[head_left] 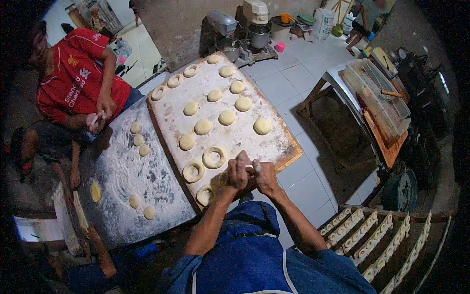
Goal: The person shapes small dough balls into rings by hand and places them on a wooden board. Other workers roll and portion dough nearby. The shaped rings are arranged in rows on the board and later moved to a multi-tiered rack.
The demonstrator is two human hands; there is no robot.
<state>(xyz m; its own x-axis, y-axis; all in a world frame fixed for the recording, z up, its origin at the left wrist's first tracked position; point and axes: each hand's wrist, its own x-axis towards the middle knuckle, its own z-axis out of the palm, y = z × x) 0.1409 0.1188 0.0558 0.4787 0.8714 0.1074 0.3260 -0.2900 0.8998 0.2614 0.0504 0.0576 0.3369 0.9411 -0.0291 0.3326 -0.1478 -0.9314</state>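
My left hand (237,172) and my right hand (266,178) meet over the near edge of a floured wooden board (262,147). Their fingers are curled together around a small pale piece of dough (249,168), mostly hidden by the fingers. Beside my left hand lie dough rings, among them a large one (214,157), another (193,171) and one at the near edge (204,195). Several flattened dough rounds (227,117) are spread farther up the board, and smaller rings (175,81) line its far left edge.
A floured metal table (161,196) with small dough balls (149,212) adjoins on the left; a person in a red shirt (81,73) and other workers are beside it. Mixers (257,29) stand at the back. On the right are a table with a clear bin (374,88) and racked dough rings (372,245).
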